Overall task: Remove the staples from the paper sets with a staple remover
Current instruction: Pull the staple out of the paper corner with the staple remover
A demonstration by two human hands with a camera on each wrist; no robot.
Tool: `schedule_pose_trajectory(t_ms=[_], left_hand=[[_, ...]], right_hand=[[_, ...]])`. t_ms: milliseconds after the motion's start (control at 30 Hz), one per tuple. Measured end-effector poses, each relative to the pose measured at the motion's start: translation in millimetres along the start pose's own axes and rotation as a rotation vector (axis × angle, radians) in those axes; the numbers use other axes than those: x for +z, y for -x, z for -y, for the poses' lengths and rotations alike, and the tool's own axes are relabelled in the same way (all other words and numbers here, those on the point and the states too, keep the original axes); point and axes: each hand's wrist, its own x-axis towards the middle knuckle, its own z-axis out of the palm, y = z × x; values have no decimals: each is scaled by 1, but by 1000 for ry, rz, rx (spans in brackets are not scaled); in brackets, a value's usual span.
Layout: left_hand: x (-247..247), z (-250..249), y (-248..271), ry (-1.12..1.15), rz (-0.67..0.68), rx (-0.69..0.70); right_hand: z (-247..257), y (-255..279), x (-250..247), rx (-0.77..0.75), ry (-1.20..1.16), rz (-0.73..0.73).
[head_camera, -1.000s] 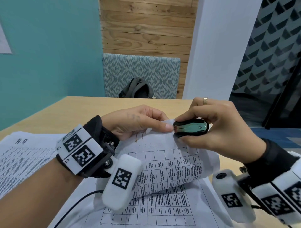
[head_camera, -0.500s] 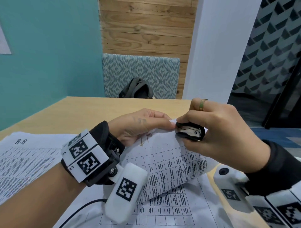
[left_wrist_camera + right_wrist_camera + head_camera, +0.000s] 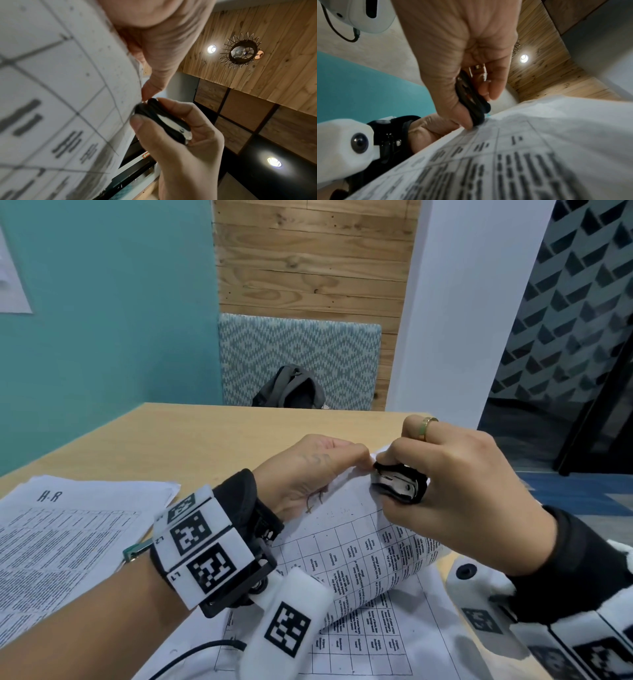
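The left hand pinches the paper set's lifted corner; the right hand squeezes the staple remover against it.

— What is the staple remover made of?
— Matt black plastic round shiny metal.
— And the paper set?
— Thin matt printed paper, curling.
— The table?
— Smooth pale wood-look top; a gold metal ring gleams.

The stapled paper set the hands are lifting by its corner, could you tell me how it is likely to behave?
Probably floppy: the paper set bows where the left hand lifts it. Likely light, held by fingertips. The corner may tear at the staple remover.
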Motion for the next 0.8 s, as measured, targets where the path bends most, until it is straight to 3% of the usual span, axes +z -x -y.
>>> schedule_pose_trajectory(t_ms=[233, 433, 600, 800], left_hand=[[-14, -4, -2, 13, 176, -34], [-18, -8, 1, -17, 260, 86], [-23, -13, 5, -192, 272, 139], [-18, -15, 10, -378, 218, 200]], right_hand=[[-9, -7, -6, 272, -525, 1], [-24, -11, -8, 546, -960, 109], [-24, -13, -8, 629, -1035, 172], [-19, -12, -10, 595, -979, 176]])
